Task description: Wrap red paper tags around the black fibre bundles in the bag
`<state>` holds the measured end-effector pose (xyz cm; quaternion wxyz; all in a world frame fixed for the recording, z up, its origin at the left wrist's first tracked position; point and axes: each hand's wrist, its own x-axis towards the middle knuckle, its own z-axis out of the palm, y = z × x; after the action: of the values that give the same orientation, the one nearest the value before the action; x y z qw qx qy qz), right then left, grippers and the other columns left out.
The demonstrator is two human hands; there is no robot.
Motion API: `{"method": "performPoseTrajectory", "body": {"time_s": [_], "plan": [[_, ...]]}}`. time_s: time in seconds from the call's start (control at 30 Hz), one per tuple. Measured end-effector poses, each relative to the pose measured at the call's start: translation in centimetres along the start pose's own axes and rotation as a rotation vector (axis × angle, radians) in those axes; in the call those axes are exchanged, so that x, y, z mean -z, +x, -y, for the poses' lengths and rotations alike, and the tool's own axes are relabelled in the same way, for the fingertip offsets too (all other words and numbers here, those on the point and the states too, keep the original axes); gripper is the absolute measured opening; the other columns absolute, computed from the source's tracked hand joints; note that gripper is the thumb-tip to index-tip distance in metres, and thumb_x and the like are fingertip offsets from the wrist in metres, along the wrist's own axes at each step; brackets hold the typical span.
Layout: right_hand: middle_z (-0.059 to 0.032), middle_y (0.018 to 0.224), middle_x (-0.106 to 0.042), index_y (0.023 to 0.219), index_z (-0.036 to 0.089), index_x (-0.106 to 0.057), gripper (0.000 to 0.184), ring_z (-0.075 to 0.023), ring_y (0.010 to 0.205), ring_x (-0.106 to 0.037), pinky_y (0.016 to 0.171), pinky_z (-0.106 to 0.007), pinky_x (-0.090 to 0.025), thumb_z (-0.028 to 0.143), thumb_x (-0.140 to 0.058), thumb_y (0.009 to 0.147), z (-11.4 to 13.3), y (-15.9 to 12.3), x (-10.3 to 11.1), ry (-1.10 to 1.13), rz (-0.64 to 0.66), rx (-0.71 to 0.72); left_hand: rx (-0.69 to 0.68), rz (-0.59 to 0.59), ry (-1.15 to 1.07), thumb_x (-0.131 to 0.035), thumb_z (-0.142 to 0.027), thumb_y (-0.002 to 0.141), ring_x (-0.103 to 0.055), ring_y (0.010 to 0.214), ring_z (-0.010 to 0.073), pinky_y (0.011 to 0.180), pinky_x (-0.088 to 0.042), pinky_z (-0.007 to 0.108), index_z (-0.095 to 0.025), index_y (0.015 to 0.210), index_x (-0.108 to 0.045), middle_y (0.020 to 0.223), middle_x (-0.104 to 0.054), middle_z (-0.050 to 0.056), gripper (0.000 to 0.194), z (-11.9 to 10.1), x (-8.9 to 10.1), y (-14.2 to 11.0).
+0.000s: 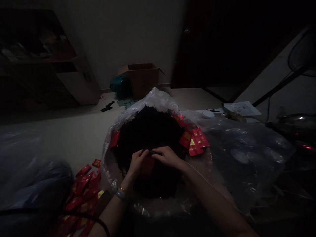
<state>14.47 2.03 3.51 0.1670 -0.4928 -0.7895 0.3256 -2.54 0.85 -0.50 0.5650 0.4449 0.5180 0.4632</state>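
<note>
Both hands meet over a heap of black, loose, leaf-like material (150, 126) inside a clear plastic bag (160, 95). My left hand (137, 162) pinches one side of the top of a small red packet (147, 167). The other side of its top is pinched by my right hand (168, 157). The packet hangs below the fingers, dim in shadow, and something dark shows at its top edge. Whether it is filled, I cannot tell. Several red and gold packets (197, 141) lie on the heap's right edge, and another red packet (115, 139) is at its left.
A pile of red packets (84, 192) lies at the lower left beside a dark plastic-wrapped bundle (49, 184). Clear plastic sheeting (247, 151) spreads to the right. An open cardboard box (145, 80) and a teal bag (120, 86) stand by the wall. A stand fan (302, 54) is at the right.
</note>
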Motion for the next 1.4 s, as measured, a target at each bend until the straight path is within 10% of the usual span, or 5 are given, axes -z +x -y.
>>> {"method": "performPoseTrajectory", "body": {"time_s": [0.2,0.5,1.4], "plan": [[-0.0036,0.099,-0.072,0.112,0.026,-0.066,0.032,-0.0217,0.086,-0.066,0.072,-0.028,-0.046,0.034,-0.055,0.084,-0.2,-0.1,0.6,-0.002,-0.009,-0.013,0.151,0.130,-0.209,-0.062,-0.067,0.063,-0.062,0.065,0.0180,0.060,-0.044,0.026,-0.010,0.091,-0.069,0.076,-0.069,0.008,0.064,-0.5,0.0,0.0],[-0.0064,0.107,-0.069,0.114,0.016,-0.064,0.040,-0.0229,0.092,-0.064,0.079,-0.032,-0.048,0.038,-0.054,0.083,-1.1,-0.1,1.4,0.245,-0.001,-0.095,0.177,0.225,-0.107,-0.081,-0.030,0.051,-0.061,0.060,0.0148,0.057,-0.044,0.023,-0.012,0.083,-0.068,0.072,-0.069,0.003,0.039,-1.4,-0.2,-0.8],[-0.0049,0.101,-0.072,0.109,0.024,-0.068,0.031,-0.0229,0.090,-0.066,0.074,-0.029,-0.046,0.034,-0.056,0.083,0.1,-0.1,1.4,-0.023,0.071,0.017,0.155,0.181,-0.172,-0.081,-0.021,0.050,-0.062,0.065,0.0142,0.062,-0.045,0.023,-0.011,0.096,-0.067,0.077,-0.071,0.003,0.049,-0.6,0.1,-0.3]]}}
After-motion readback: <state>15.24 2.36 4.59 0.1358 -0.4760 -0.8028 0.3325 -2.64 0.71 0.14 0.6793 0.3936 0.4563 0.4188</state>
